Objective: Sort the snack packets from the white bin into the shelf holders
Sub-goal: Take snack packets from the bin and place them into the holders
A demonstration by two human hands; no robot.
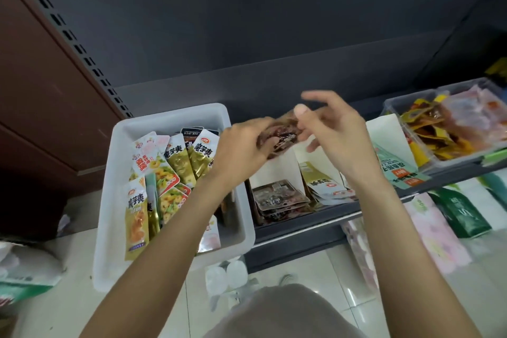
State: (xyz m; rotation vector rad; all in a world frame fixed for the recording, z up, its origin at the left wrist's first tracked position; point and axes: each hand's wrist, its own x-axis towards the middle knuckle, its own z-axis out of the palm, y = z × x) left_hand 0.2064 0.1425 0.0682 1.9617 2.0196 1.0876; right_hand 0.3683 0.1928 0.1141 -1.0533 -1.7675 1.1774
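Observation:
The white bin (175, 118) stands on the shelf at left, full of several gold, white and dark snack packets (181, 162). Both hands hold one dark brown packet (282, 136) up over the shelf holders. My left hand (241, 145) grips its left end. My right hand (332, 129) pinches its right end with thumb and fingers, the other fingers spread. Below them a white holder (279, 170) contains a stack of matching dark packets (277, 197). The holder next to it on the right has gold-and-white packets (326, 186).
A clear tray (411, 96) of orange and pink packets sits at the right on the shelf, with a white-green holder (395, 145) beside it. Green and pink bags (458, 214) fill the lower shelf. Bags lie on the tiled floor (343, 269) at left.

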